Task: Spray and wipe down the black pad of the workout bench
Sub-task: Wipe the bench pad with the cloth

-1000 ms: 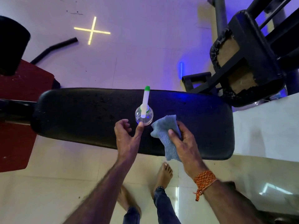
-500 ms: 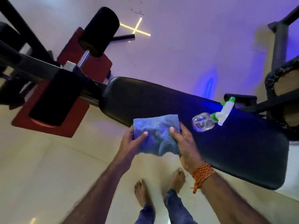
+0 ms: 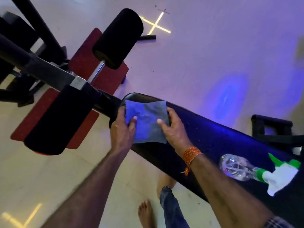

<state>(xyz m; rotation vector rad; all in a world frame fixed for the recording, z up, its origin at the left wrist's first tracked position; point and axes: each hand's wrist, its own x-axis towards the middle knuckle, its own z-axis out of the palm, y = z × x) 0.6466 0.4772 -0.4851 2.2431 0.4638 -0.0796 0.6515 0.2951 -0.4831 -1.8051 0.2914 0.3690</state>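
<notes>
Black pad (image 3: 213, 137) of the workout bench, running from upper left to lower right across the view, lit blue along its top. Blue cloth (image 3: 146, 122) spread flat at the pad's upper-left end. Left hand (image 3: 122, 130) gripping the cloth's left edge, thumb on top, fingers tucked under. Right hand (image 3: 175, 129) pinching the right edge, thumb on top, fingers curled behind. Orange thread band (image 3: 191, 153) on the right wrist. Spray bottle (image 3: 256, 170) lying on its side near the pad's lower-right end, well apart from both hands. 2 bare feet on the tiled floor (image 3: 49, 186) below.
</notes>
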